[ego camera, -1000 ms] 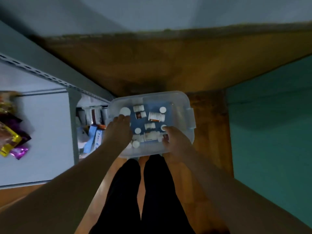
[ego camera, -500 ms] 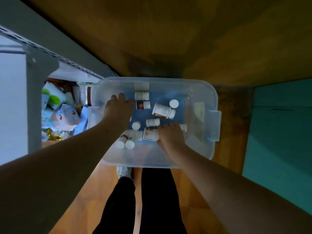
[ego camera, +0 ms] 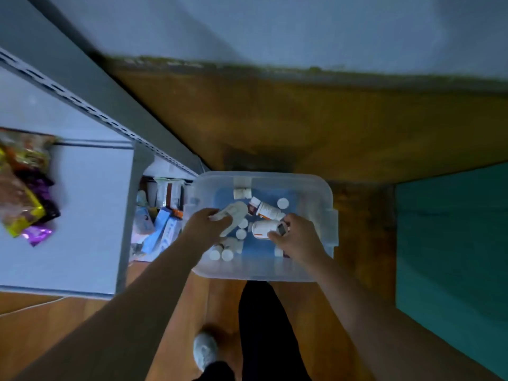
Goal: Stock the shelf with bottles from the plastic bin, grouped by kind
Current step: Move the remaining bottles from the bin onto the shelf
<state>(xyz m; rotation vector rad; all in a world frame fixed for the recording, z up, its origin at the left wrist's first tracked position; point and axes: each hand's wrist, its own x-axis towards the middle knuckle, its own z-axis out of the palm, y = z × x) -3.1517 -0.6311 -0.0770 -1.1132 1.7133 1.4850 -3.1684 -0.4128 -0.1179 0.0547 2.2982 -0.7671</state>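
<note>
Bin (ego camera: 327,204) on wooden floor (ego camera: 302,127) (shelf (ego camera: 82,215) beside); each grip clasps a bottle (ego camera: 264,228).

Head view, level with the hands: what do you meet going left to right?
Snack packets on the shelf → grey shelf upright → boxes on the lower shelf → left hand → right hand → plastic bin's right handle → teal surface.

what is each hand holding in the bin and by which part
The right hand grips a white bottle with an orange label at its cap end. The left hand holds a pale, blurred bottle at its near end; which part cannot be told.
</note>
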